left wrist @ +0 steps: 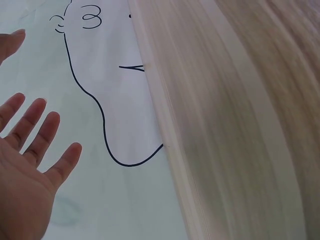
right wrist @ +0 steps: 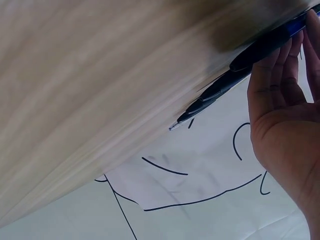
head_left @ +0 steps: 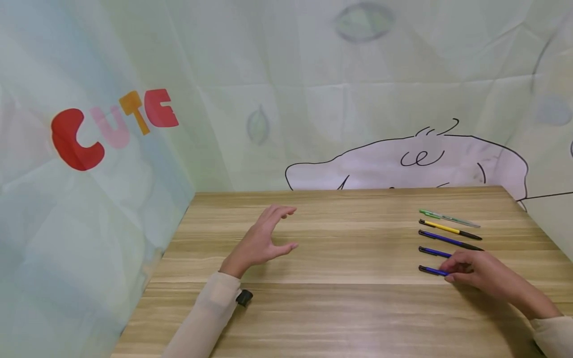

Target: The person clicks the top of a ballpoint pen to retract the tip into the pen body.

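My right hand [head_left: 485, 276] pinches the nearest blue pen [head_left: 431, 270] between thumb and fingers, at the right of the table. In the right wrist view the black grip of this pen [right wrist: 262, 52] points away from the fingers. Behind it lie a second blue pen [head_left: 434, 252], partly covered by the hand, and a third blue pen [head_left: 449, 239]. Farther back come a yellow pen [head_left: 447, 228] with a black grip and a clear pen [head_left: 449, 218] with a green end. My left hand [head_left: 257, 241] hovers over the left half of the table, fingers spread from the thumb, holding nothing.
The pens lie in a roughly parallel column on the wood-grain table [head_left: 349, 318]. Behind its far edge hangs a pale printed cloth [head_left: 250, 64] with a cartoon drawing. Another cloth wall with coloured letters [head_left: 80, 154] stands along the left side. A small black object [head_left: 244, 298] sits at the left cuff.
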Tool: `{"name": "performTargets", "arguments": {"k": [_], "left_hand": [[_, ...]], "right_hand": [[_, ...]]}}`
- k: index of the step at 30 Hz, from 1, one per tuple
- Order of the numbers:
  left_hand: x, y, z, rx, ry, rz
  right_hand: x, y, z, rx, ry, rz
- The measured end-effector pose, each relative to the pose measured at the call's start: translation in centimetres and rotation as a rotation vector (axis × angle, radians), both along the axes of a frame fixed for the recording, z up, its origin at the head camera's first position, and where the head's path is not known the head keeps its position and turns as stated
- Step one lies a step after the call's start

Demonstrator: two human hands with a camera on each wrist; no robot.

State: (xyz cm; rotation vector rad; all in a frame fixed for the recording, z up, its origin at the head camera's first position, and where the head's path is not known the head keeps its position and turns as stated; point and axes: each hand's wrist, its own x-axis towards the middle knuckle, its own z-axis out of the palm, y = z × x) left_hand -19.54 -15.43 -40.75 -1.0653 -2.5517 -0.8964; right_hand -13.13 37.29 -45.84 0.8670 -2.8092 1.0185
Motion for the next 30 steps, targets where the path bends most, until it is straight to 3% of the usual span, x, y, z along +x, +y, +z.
{"name": "performTargets", "arguments": {"k": [10,19,25,30], "left_hand": [[0.0,0.0,-0.1,-0.003,0.007,0.002],[0.1,0.2,0.2,-0.005,0.0,0.015],[-0.1,0.5,0.3,0.01,0.017,0.026],[-0.4,0.9,0.5,0.022,0.036,0.037]], "right_hand": [[0.0,-0.2,0.3,0.032,-0.017,0.002],[-0.4,-0.9,1.6,0.124,-0.09,-0.08],[-0.9,-2.3,2.5,0.099,-0.024,-0.143],[-1.5,-3.8,3.6,0.035,-0.092,-0.192]]}}
